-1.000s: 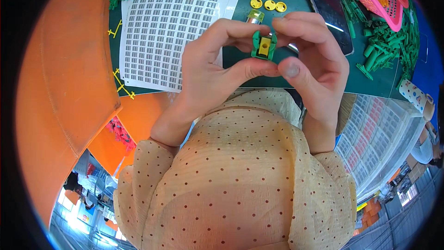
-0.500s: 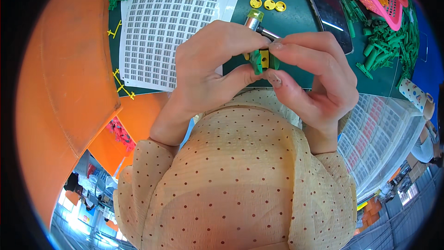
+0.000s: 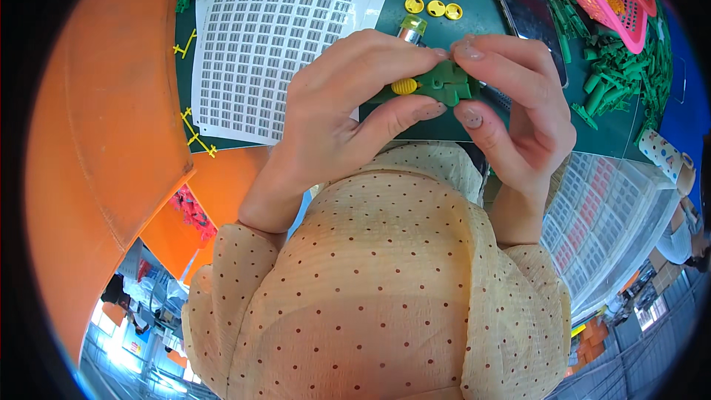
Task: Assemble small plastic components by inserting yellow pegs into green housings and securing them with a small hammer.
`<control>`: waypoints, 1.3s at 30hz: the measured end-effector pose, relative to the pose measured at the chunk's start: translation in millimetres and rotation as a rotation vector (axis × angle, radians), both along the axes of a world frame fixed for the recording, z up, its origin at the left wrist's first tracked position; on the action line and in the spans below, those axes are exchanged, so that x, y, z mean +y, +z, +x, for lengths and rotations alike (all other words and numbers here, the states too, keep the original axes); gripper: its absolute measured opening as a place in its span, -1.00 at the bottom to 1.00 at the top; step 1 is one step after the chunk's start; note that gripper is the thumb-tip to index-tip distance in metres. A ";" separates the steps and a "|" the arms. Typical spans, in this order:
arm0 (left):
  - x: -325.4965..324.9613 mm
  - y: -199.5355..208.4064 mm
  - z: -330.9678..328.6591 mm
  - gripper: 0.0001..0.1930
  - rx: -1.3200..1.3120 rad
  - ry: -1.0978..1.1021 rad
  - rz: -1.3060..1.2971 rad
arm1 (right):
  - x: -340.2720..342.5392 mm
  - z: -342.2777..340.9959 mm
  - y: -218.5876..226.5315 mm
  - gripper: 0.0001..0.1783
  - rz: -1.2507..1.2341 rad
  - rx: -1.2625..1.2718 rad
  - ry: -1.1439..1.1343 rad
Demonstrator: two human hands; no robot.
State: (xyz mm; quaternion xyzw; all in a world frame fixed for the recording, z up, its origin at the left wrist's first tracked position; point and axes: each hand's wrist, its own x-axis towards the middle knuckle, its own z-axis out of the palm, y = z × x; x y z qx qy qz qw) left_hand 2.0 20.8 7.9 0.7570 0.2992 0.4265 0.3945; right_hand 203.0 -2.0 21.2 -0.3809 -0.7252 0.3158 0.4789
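One green plastic piece [image 3: 446, 83], yellow part [image 3: 404, 87] alongside, was pinched by left hand [image 3: 337, 92] and right hand [image 3: 524, 100], apparently mid-fitting, next calling for steady fingertip pressure.

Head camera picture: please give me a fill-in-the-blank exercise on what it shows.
1. Between the left hand and the right hand is a small assembly coloured green and ____.
2. The phone lies with its screen facing ____.
3. The printed sheet lies to the ____ of the phone.
4. The heap of parts to the right of the right hand is coloured ____.

Missing words: yellow; up; left; green.
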 end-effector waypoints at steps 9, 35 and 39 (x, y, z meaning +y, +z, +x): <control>1.1 -2.8 0.1 -0.63 0.051 -0.005 0.073 | -2.9 -0.8 -0.7 -0.69 -0.031 0.016 -0.067; 1.0 -3.2 2.5 -0.71 0.089 -0.007 0.074 | -9.2 0.2 -8.6 -0.61 -0.141 0.044 -0.062; -0.8 -0.9 2.2 -0.70 0.090 -0.008 0.095 | -9.7 -2.4 -9.5 -0.62 -0.095 0.079 -0.041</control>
